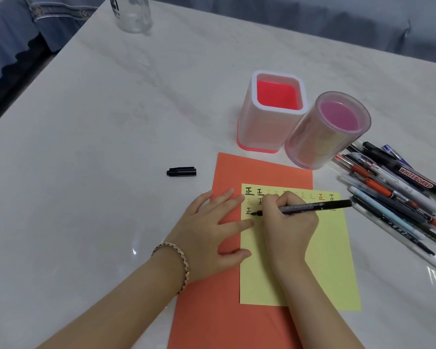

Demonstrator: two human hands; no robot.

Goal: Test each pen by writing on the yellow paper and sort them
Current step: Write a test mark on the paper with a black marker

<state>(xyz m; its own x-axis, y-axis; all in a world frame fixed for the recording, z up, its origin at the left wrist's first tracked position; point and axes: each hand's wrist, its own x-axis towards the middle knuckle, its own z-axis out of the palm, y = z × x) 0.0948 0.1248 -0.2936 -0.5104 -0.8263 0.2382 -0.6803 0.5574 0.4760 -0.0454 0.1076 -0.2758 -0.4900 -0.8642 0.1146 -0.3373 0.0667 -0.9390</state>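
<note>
- The right hand grips a black marker, its tip on the yellow paper near the top-left corner, among rows of test marks. A writing test looks to be in hand.
- The left hand lies flat with straight fingers, pressing the orange sheet and the yellow paper's left edge.
- The cap lies on the counter, left of both sheets.
- A pile of pens lies by the counter's right edge.
- Next, probably: judge the ink, fetch the cap, then choose the square holder or the round holder.
</note>
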